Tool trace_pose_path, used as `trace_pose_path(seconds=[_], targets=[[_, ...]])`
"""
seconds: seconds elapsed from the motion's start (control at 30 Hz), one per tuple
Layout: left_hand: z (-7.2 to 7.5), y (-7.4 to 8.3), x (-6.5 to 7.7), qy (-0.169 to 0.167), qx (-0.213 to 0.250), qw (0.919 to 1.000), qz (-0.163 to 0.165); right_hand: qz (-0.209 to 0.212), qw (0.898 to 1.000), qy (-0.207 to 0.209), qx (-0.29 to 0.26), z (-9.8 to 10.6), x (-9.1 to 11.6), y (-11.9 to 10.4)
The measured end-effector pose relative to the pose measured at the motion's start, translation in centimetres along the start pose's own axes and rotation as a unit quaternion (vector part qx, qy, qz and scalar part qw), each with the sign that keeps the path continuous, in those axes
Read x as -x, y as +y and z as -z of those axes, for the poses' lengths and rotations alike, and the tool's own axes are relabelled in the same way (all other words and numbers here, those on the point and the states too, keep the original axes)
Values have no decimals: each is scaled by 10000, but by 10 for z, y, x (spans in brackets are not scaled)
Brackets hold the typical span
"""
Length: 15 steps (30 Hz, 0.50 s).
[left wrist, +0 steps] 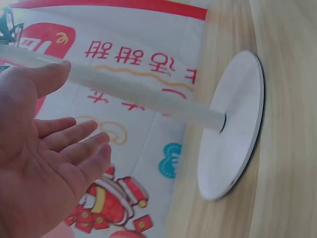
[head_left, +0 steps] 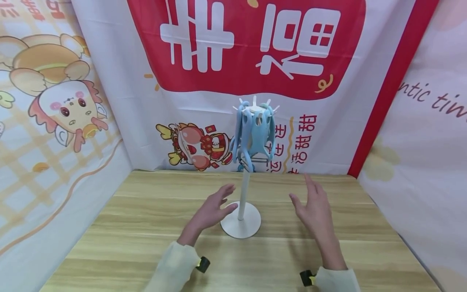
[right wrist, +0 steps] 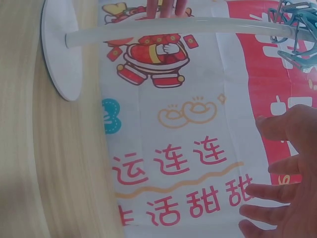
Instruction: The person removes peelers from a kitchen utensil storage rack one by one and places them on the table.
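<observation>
A white stand rises from the table on a round base (head_left: 249, 227) with a slim upright pole (head_left: 244, 192). White prongs (head_left: 254, 100) ring its top. Several light-blue plastic clips (head_left: 260, 136) with cut-out holes and wire parts hang there in a bunch. My left hand (head_left: 211, 209) is just left of the pole, fingers relaxed and apart, holding nothing. In the left wrist view its thumb (left wrist: 49, 78) overlaps the pole. My right hand (head_left: 317, 209) hovers to the right of the stand, fingers spread and nothing in them.
The wood-grain table (head_left: 146, 227) runs back to a printed cloth backdrop (head_left: 204, 109) with a red panel. Patterned cloth (head_left: 54, 162) walls the left side, and a pale cloth (head_left: 419, 162) the right. A small black device (head_left: 203, 265) sits at my left wrist.
</observation>
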State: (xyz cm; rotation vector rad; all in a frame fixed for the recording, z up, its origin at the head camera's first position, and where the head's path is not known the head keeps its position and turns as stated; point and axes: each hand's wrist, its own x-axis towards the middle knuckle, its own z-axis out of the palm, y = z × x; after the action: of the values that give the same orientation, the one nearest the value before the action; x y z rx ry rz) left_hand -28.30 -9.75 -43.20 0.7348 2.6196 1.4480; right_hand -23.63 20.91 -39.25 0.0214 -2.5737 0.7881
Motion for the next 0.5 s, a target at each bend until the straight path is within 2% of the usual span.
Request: trace_pose_path(seconds=[0.17, 0.27, 0.5], targets=[[-15, -7, -18, -291, 222, 9993, -66, -29, 9999, -105, -56, 2, -2, 0], [-24, -10, -24, -340, 244, 9991, -40, -60, 9998, -170, -58, 2, -2, 0], [-38, -12, -35, 111, -257, 9995, -153, 19, 9999, -106, -122, 1, -1, 3]])
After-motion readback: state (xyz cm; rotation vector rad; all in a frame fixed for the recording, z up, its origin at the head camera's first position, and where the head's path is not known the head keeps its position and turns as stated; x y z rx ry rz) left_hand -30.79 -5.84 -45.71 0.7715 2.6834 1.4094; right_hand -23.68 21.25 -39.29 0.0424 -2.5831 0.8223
